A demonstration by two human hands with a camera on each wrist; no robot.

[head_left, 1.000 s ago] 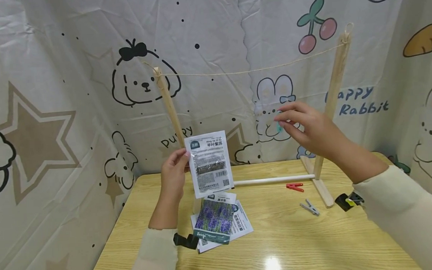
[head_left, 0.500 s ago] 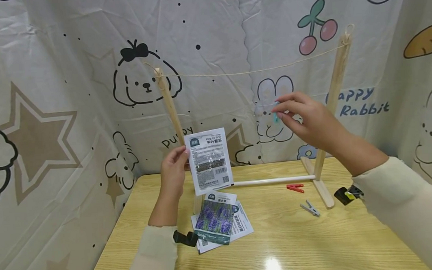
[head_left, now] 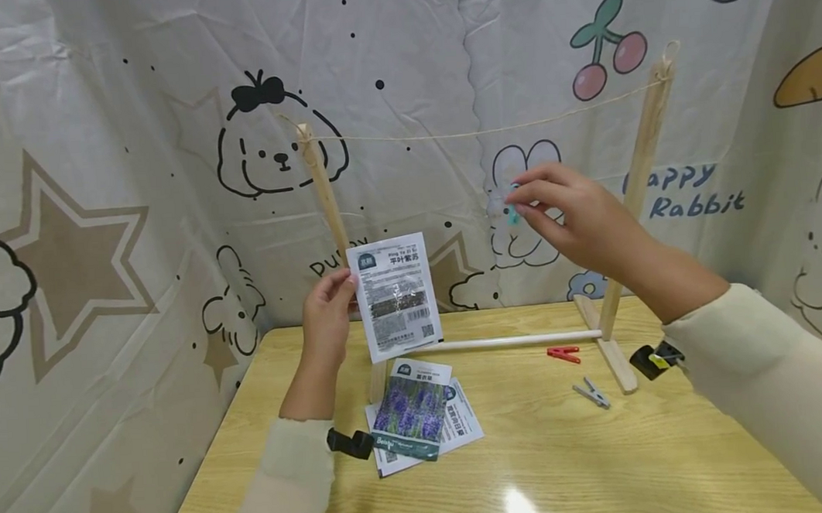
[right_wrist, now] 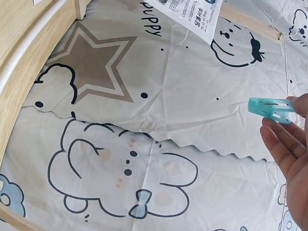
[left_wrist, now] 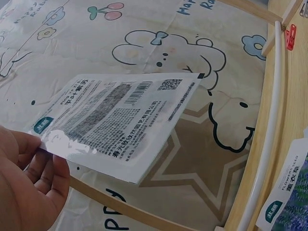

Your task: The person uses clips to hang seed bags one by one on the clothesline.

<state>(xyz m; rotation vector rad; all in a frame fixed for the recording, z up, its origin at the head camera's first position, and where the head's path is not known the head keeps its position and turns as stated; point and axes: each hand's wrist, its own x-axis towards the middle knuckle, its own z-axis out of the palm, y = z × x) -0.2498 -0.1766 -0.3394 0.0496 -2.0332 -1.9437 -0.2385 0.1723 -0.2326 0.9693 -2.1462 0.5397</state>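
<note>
Presently, I note the right hand (head_left: 576,209) shifted leftward and the white packet (head_left: 396,292) raised slightly; I judge that this narrows the gap between packet and turquoise clip (right_wrist: 260,109), both still apart from the string (head_left: 460,135). The left hand (head_left: 326,315) pinches the packet by its upper left edge, holding it slightly tilted, off the desk (head_left: 603,463). The right hand's thumb and fingers clamp the clip. Materials: packet flat, thin, glossy; clip moulded, apparently translucent plastic; string slender, sagging between squared wooden posts (head_left: 645,147); desk yellowish, wood-grained, showing glare.
</note>
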